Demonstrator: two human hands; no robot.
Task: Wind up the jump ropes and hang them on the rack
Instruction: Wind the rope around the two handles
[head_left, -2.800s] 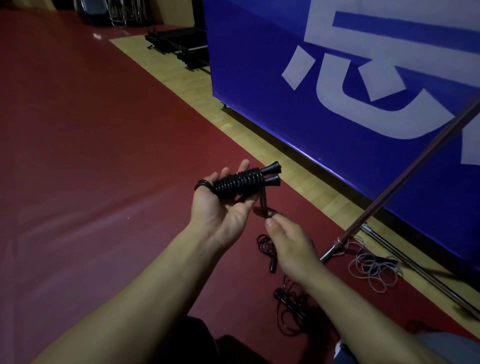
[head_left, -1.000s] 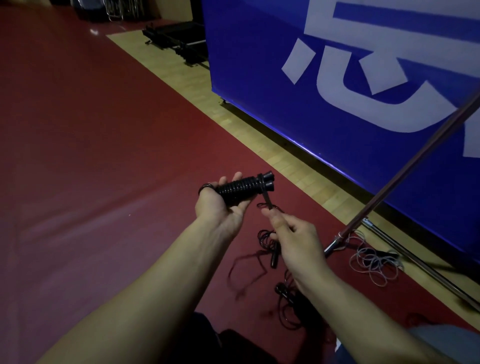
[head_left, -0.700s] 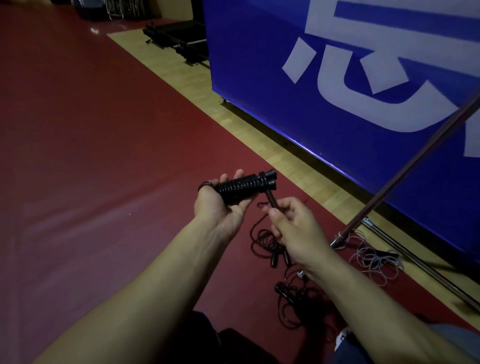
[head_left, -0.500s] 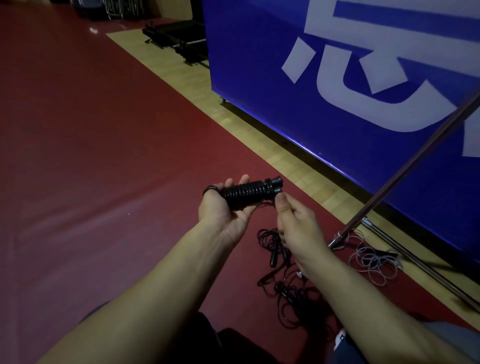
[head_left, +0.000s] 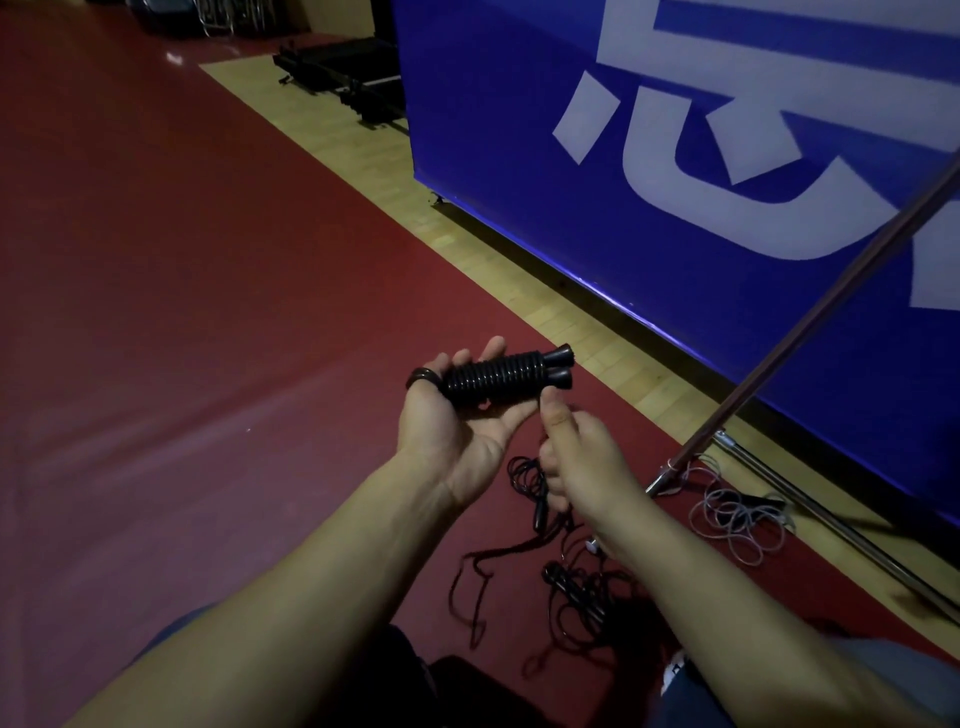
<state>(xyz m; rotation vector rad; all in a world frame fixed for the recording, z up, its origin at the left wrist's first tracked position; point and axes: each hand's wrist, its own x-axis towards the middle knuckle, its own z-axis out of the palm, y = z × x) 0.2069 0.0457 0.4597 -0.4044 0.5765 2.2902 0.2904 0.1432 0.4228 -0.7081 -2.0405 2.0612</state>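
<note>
A black jump rope (head_left: 498, 376) lies across my left hand (head_left: 457, 421), its cord wound in tight coils around the two handles held side by side. The handle tips stick out to the right. My left palm faces up with fingers curled behind the bundle. Just below the handle tips, my right hand (head_left: 576, 457) pinches the loose end of the cord; the blurred tail (head_left: 467, 587) hangs down beneath it. Several more black jump ropes (head_left: 566, 571) lie tangled on the red floor below my hands. A white rope (head_left: 737, 519) is piled by the rack's foot.
The rack's slanted metal pole (head_left: 810, 322) rises at the right from a base bar (head_left: 810, 499) on the floor. A large blue banner (head_left: 675, 156) stands behind a wooden floor strip. Dark equipment (head_left: 343, 67) sits at the far back. My knees fill the bottom edge.
My right hand has kept winding the cord around the handles, circling below the tips. The loose tail has grown short and swings under my hands. The left hand stays in place.
</note>
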